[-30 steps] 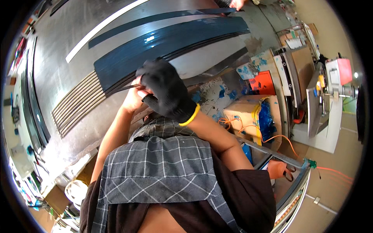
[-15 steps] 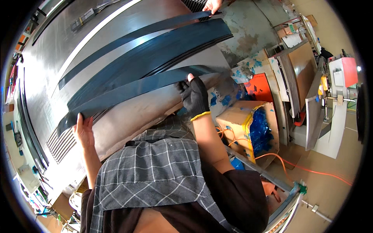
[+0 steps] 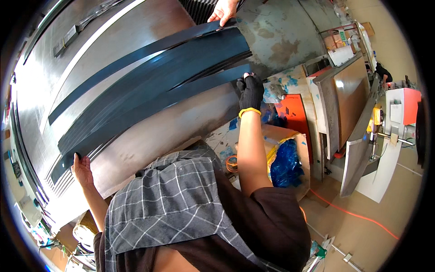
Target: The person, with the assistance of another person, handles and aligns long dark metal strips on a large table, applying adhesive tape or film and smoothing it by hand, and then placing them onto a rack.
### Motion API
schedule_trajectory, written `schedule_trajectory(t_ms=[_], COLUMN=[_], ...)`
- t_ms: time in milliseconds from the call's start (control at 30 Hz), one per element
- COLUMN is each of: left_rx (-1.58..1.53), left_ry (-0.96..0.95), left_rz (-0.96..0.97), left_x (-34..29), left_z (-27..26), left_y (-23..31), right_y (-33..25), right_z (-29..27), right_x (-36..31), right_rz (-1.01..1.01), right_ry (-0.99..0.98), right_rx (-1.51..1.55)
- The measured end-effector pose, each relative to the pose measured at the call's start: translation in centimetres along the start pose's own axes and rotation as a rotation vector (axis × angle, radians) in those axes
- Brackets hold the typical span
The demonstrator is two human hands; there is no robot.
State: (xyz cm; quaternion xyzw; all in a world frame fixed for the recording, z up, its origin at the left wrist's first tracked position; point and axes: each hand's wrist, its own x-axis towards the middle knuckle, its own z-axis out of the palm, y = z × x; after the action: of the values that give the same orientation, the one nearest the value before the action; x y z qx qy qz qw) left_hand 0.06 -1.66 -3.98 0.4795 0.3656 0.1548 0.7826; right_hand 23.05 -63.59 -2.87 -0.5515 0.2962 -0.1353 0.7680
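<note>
A long, dark blue strip [image 3: 206,86] stretches across in front of me at the near side of the metal table [image 3: 149,136]. My left hand [image 3: 82,170], bare, pinches its left end between thumb and fingers. At the right end, my right hand [image 3: 250,92] in a black glove with a yellow cuff grips the strip, thumb on top. Just beyond it lies a stack of similar dark strips [image 3: 176,65]. Across the table a co-worker's hand [image 3: 224,11] holds the right end of another narrow strip [image 3: 122,61].
To my right stands a cardboard box [image 3: 304,154] filled with crumpled blue film [image 3: 286,165]. Behind it are an orange panel [image 3: 294,119] and upright boards [image 3: 346,97]. An orange hose [image 3: 349,211] runs over the floor. Thin metal pieces [image 3: 68,41] lie at the table's far left.
My right hand has moved right to the strip's end, and my left hand has shifted left and down. The strip looks straighter. The co-worker's strip has also shifted left in view.
</note>
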Motion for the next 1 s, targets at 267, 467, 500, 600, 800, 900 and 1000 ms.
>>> schedule_trajectory(t_ms=[267, 467, 500, 600, 800, 900, 1000], left_rx=[-0.119, -0.2, -0.212, -0.23, -0.237, -0.228, -0.221], left_ry=[-0.073, -0.152, -0.135, -0.111, -0.135, -0.104, -0.104], left_rz=[0.074, 0.104, 0.107, 0.12, 0.119, 0.112, 0.107], left_x=[0.3, -1.5, -2.3, -3.5, -4.4, -4.3, -4.1], left_z=[5.3, 9.1, 9.7, 10.8, 9.4, 9.0, 9.2], left_y=[-0.9, -2.0, -2.3, -2.5, -1.8, -2.0, -2.3], right_y=[-2.4, -3.0, -3.2, -1.7, -2.6, -3.9, -3.8], right_z=[-1.5, -0.8, -0.8, -1.8, 0.7, 1.3, 1.0], right_x=[10.0, 18.7, 19.3, 21.2, 18.0, 16.5, 17.2], right_rz=[0.122, -0.392, -0.415, -0.282, -0.262, -0.249, -0.252], right_ry=[-0.224, -0.213, -0.26, -0.317, -0.289, -0.279, -0.274], right_rx=[-0.155, -1.131, -1.181, -1.087, -1.172, -1.168, -1.181])
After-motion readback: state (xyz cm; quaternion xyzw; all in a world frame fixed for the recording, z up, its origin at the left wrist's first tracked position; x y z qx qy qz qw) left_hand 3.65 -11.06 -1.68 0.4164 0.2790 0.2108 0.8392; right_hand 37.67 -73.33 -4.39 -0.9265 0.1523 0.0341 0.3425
